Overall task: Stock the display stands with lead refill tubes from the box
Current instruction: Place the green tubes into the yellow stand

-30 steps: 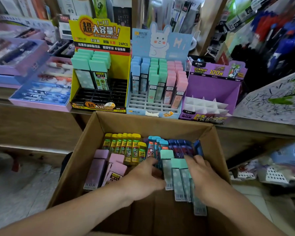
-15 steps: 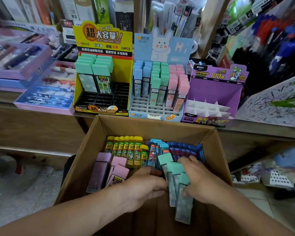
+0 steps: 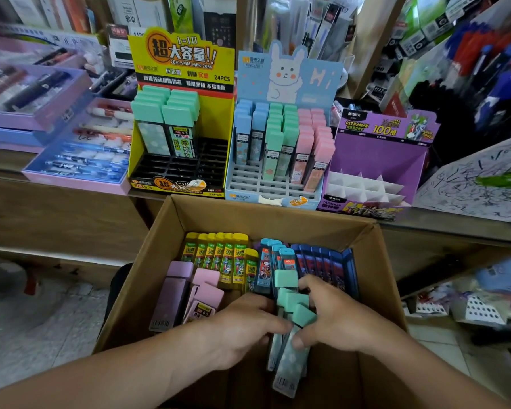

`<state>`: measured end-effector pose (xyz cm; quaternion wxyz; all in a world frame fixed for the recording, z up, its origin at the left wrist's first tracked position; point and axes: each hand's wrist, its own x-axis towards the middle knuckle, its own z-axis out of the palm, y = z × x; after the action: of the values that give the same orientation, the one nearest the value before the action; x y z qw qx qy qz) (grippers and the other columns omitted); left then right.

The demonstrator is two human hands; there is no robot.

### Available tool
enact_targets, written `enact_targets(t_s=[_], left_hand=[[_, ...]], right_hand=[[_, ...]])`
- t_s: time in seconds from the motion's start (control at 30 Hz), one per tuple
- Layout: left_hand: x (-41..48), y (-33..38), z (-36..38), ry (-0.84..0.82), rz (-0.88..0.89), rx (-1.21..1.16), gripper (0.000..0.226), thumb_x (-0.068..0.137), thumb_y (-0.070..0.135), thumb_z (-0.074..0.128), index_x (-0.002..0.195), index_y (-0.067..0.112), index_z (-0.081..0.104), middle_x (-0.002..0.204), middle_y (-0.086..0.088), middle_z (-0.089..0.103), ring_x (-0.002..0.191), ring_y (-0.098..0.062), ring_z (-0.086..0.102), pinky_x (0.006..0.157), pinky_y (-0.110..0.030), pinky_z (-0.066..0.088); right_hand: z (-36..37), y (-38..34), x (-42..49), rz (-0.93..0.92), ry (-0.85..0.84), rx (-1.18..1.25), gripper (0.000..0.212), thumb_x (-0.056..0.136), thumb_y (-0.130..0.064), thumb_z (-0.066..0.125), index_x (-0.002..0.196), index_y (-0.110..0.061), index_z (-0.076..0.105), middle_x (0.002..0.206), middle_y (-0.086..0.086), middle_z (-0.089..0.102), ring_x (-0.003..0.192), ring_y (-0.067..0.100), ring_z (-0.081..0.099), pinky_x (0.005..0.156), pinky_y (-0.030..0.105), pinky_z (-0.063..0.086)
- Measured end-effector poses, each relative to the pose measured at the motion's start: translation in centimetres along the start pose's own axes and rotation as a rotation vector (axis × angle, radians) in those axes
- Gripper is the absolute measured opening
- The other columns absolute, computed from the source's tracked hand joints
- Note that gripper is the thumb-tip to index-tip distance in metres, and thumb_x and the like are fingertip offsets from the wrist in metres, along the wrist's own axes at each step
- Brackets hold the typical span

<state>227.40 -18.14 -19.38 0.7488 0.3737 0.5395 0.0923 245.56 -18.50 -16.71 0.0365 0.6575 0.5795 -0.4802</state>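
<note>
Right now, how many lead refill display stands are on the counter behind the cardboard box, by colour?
Yellow stand: 1
Light blue stand: 1
Purple stand: 1
Total: 3

A brown wooden counter (image 3: 59, 214) stands over a pale speckled floor (image 3: 42, 343), crowded stationery shelves (image 3: 455, 31) behind.

Lined up on the brown wooden surface (image 3: 443, 227): lilac cardboard pen tray (image 3: 71, 182), yellow cardboard display stand (image 3: 216, 122), pale blue rabbit-topped stand (image 3: 289, 69), purple cardboard stand (image 3: 378, 154).
</note>
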Motion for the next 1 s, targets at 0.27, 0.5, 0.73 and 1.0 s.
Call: enact_targets(t_s=[0.27, 0.5, 0.73, 1.0], left_hand=[[-1.3, 0.6, -0.9, -0.037, 0.08, -0.126, 0.031, 0.091, 0.024, 0.073, 0.12, 0.019, 0.066, 0.11, 0.001, 0.078, 0.104, -0.016, 0.073, 0.092, -0.036, 0.057], [-3.8, 1.2, -2.5, -0.123, 0.095, -0.234, 0.036, 0.092, 0.04, 0.067, 0.127, 0.033, 0.059, 0.117, -0.007, 0.075, 0.11, -0.033, 0.071, 0.102, -0.055, 0.051], [-6.2, 1.4, -4.7, -0.137, 0.178, -0.389, 0.034, 0.088, 0.04, 0.074, 0.12, 0.03, 0.07, 0.118, -0.018, 0.073, 0.097, -0.033, 0.072, 0.079, -0.038, 0.059], [-7.6, 1.1, -6.2, 0.009, 0.341, -0.546, 0.03, 0.075, 0.035, 0.079, 0.104, 0.029, 0.077, 0.115, -0.012, 0.075, 0.099, -0.029, 0.075, 0.077, -0.035, 0.061]], right_hand=[[-1.1, 0.1, 0.1, -0.043, -0.088, 0.491, 0.063, 0.074, 0.003, 0.088, 0.128, -0.013, 0.061, 0.113, 0.01, 0.077, 0.104, 0.025, 0.075, 0.091, 0.046, 0.062], [-1.2, -1.9, 0.1, -0.144, -0.174, 0.699, 0.052, 0.082, 0.005, 0.08, 0.129, -0.008, 0.063, 0.12, 0.016, 0.075, 0.111, 0.032, 0.073, 0.089, 0.044, 0.059], [-0.9, -4.6, 0.4, -0.295, -0.195, 0.792, 0.053, 0.077, -0.004, 0.086, 0.126, -0.006, 0.064, 0.119, 0.016, 0.075, 0.113, 0.032, 0.072, 0.091, 0.043, 0.061], [-0.3, -8.2, 0.7, -0.293, 0.064, 0.585, 0.049, 0.074, -0.044, 0.087, 0.112, -0.018, 0.071, 0.097, 0.002, 0.08, 0.076, 0.012, 0.071, 0.06, 0.024, 0.054]])
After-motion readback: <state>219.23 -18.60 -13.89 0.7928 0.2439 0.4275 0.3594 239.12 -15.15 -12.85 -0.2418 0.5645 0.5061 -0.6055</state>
